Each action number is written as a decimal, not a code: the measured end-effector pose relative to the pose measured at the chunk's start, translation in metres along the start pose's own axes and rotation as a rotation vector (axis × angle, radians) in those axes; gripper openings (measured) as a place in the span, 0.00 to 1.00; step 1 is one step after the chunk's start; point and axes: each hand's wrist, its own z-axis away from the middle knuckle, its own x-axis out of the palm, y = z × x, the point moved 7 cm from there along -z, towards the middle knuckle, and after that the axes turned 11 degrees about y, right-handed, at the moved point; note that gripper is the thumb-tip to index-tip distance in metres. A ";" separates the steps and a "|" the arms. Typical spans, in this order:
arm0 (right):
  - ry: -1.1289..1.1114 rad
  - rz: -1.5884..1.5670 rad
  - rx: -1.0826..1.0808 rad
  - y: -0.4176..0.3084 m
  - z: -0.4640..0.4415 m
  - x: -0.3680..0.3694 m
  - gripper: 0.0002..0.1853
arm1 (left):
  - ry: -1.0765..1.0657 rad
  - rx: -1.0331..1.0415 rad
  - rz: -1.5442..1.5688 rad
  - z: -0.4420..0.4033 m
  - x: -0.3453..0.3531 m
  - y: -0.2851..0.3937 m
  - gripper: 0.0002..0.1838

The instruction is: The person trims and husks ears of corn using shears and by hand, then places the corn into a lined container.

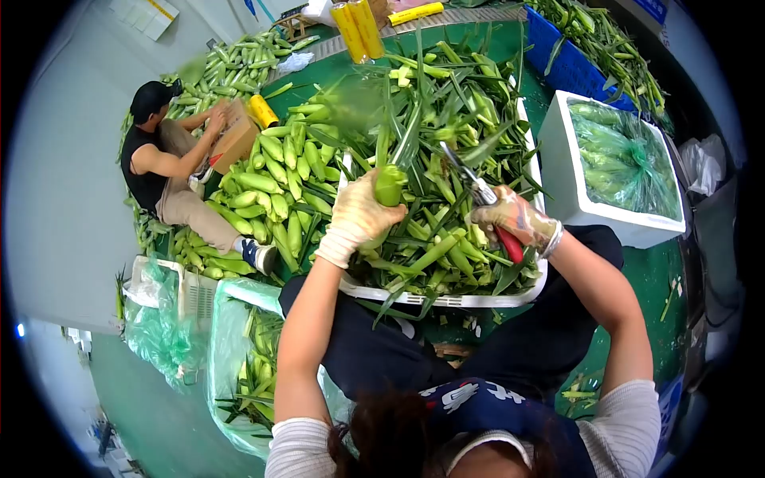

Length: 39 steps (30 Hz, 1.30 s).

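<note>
My left hand (356, 213), in a whitish work glove, is closed around a green ear of corn (389, 187) whose cut-looking end points up. My right hand (518, 218), in a camouflage-patterned glove, grips pruning shears (482, 190) with a red handle. Their blades point up and left, to the right of the ear and apart from it. Below both hands is a white plastic basket (446, 301), heaped with husk trimmings and long green leaves (422, 259). The lower part of the ear is hidden behind my left hand.
Husked-on corn (275, 179) is piled at left, near a seated person (163, 159) handling a cardboard box (235, 137). A foam box (625, 231) with bagged corn stands right, a blue crate (570, 64) behind it. A plastic-lined container (227, 350) sits lower left.
</note>
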 end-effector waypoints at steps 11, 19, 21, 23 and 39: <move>0.042 -0.426 -0.056 -0.097 -0.037 0.072 0.11 | -0.114 -0.225 0.902 0.011 -0.001 -0.037 0.28; 0.536 -0.386 -0.166 -0.018 -0.110 -0.002 0.11 | 0.635 -0.734 1.350 0.048 -0.051 -0.187 0.15; 0.774 -0.320 -0.135 0.018 -0.130 -0.066 0.12 | 0.822 -0.830 1.586 0.056 -0.063 -0.237 0.23; 0.907 0.085 -0.101 0.025 -0.122 -0.109 0.18 | 1.028 -0.918 1.621 0.060 -0.076 -0.295 0.26; 0.326 1.036 -0.225 0.086 -0.073 -0.028 0.37 | 1.020 -0.233 1.758 -0.030 -0.184 -0.447 0.23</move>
